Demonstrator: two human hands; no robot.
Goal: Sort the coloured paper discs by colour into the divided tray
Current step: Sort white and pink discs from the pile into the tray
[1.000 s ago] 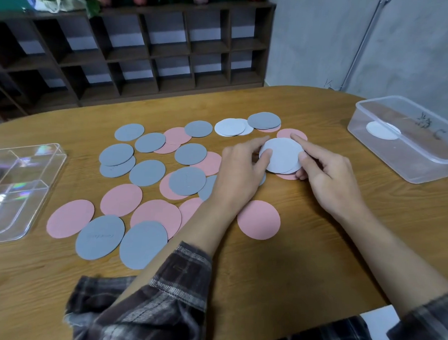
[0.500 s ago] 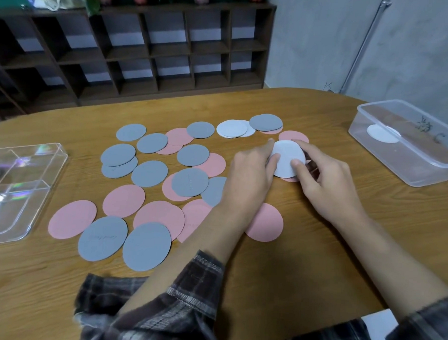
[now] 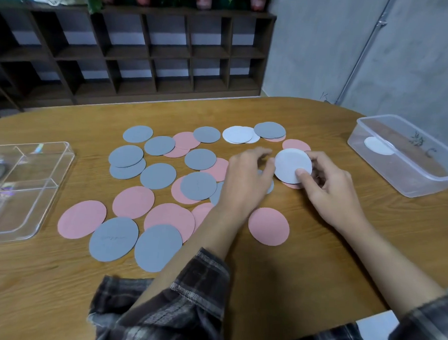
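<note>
Closest to the bottom edge are plaid sleeves (image 3: 175, 309), pushed up both forearms, over a wooden table (image 3: 303, 276). Just above, lower left of centre, two big grey discs (image 3: 113, 238) lie side by side, the right one overlapping a pink one. More pink discs (image 3: 81, 219) sit around them. A lone pink disc (image 3: 268, 226) lies in the gap between the two forearms.

Mid-frame is where the hands are. The right hand (image 3: 327, 189) has a white disc (image 3: 290, 163) pinched, thumb flat on its face and fingers tucked behind, tilted up off the table just above a pink one. The left hand (image 3: 245, 176) is right beside it with bent fingers over the pile, thumb near the disc's left edge. It's too motion-blurred to tell if it's gripping anything.

Left of the hands is the main scatter of grey and pink, lots of them overlapping. The divided tray (image 3: 21, 207), clear plastic, is at the left edge of the frame, well apart from the hands. Something pale sits in its far-left compartment, cut off by the frame.

Further up, a pair of white discs (image 3: 238, 134) overlap beside a grey disc (image 3: 269, 130). At the right edge there's a clear tub (image 3: 387, 174) with another white disc (image 3: 379, 145) inside. Behind the table are a dark cubby shelf (image 3: 146, 50) and a grey wall (image 3: 313, 45) with a pipe (image 3: 361, 55).
</note>
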